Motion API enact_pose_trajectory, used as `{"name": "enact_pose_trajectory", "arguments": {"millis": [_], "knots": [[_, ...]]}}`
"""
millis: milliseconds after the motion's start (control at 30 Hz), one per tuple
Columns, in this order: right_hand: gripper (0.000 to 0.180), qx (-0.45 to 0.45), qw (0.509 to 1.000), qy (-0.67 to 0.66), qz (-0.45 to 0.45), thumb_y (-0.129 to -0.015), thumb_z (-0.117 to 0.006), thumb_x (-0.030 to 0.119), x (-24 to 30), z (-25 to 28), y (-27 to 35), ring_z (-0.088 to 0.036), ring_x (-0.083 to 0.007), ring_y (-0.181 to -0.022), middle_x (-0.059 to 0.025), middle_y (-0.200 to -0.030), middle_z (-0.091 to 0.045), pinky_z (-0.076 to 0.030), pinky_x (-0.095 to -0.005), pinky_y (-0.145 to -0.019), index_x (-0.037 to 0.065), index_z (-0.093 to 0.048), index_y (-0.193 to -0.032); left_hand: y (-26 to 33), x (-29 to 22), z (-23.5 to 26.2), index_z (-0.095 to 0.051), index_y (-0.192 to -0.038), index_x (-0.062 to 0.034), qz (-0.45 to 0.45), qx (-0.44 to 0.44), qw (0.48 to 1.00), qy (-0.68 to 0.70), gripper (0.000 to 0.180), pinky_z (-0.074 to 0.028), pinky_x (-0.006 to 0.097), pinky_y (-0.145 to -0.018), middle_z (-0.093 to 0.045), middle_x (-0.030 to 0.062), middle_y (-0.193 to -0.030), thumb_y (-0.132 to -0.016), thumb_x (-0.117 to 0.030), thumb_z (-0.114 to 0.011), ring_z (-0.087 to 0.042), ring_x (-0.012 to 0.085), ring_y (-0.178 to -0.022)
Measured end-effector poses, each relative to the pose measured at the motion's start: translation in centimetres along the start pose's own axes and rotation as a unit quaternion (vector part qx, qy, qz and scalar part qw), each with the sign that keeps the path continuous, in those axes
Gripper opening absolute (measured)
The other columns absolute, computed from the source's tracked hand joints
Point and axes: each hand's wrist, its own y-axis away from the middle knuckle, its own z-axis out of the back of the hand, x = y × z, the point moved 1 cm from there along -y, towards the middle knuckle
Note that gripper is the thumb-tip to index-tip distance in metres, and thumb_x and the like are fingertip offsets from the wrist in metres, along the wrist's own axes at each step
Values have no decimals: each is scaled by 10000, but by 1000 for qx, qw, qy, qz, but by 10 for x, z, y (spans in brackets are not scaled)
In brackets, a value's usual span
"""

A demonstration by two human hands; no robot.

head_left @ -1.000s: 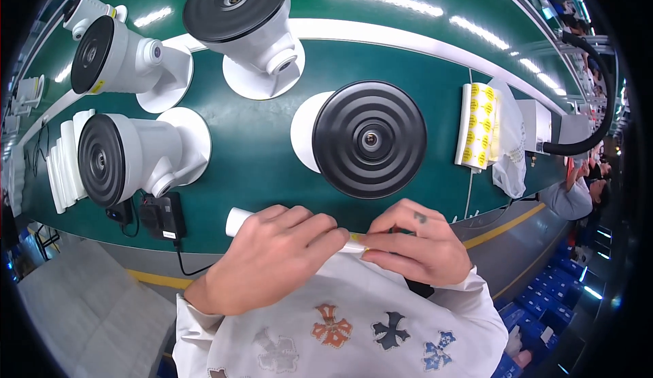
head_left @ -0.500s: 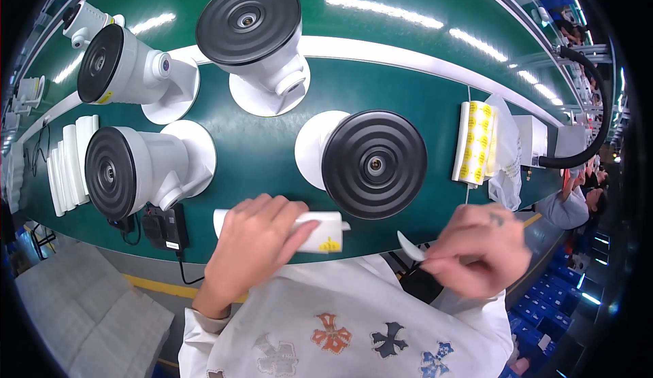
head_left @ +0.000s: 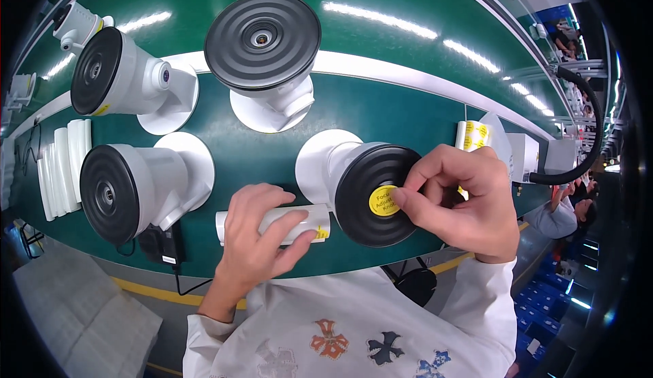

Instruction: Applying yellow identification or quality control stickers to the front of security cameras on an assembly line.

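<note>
Right hand (head_left: pixel 462 204) now up from the roll, fingertips pinching yellow sticker (head_left: pixel 384 200) onto black disc (head_left: pixel 377 194); left hand (head_left: pixel 262 238) gripping white roll (head_left: pixel 299 220) beside disc.

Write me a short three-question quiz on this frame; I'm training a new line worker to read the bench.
1. True or false: the right hand presses a round yellow sticker onto the black front disc of a white unit.
2. What does the left hand rest on?
A) a white roll of stickers
B) a black power adapter
C) a stack of white strips
3. How many white units with black discs stand on the green belt apart from the one being handled?

Key: 1 true; 2 A; 3 three, plus a small one far left.
</note>
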Motion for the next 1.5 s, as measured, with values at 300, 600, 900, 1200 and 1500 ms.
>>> {"name": "enact_pose_trajectory", "arguments": {"millis": [300, 600, 900, 1200, 1500], "knots": [[121, -27, 999, 15, 38, -700, -719, -35, -9, -2, 1, -477, -26, -417, 17, -446, -518, -343, -182, -455, 11, -609, -678, -34, -14, -2, -665, -985, -138, -108, -75, 990, 56, 264, -499, 457, -822, -542, 147, -1164, -766, -274, -725, -554, 407, -1079], [125, -24, 997, 35, 69, -707, -712, -33, -10, -2, 4, -503, -28, -420, 19, -450, -531, -360, -179, -463, 24, -604, -684, -46, -21, -2, -705, -962, -103, -109, -93, 986, 87, 408, -508, 455, -776, -597, 137, -1148, -561, -134, -771, -564, 368, -1054], [124, -33, 995, 43, 82, -707, -711, -33, -11, -3, 4, -499, -24, -415, 19, -446, -527, -349, -174, -455, 25, -603, -686, -48, -19, 0, -729, -979, -209, -139, -42, 989, 22, 250, -470, 482, -849, -537, 135, -1207, -750, -307, -716, -527, 402, -1120], [137, -23, 989, 60, 130, -744, -724, -11, -16, -2, 4, -372, -46, -372, 15, -430, -399, -283, -220, -385, 10, -613, -822, -52, -20, -6, -734, -1014, -244, -163, -26, 986, -28, 276, -460, 506, -854, -530, 122, -1213, -805, -405, -653, -515, 387, -1125], [333, -125, 977, -159, 60, -840, -680, 4, -42, -11, 6, -384, -3, -522, 61, -574, -429, -302, -176, -504, -34, -526, -1133, -69, -33, -10, -621, -1182, -68, -13, -40, 976, 213, 457, -464, 451, -920, -496, 205, -1270, -766, -228, -725, -519, 382, -1138]]}}
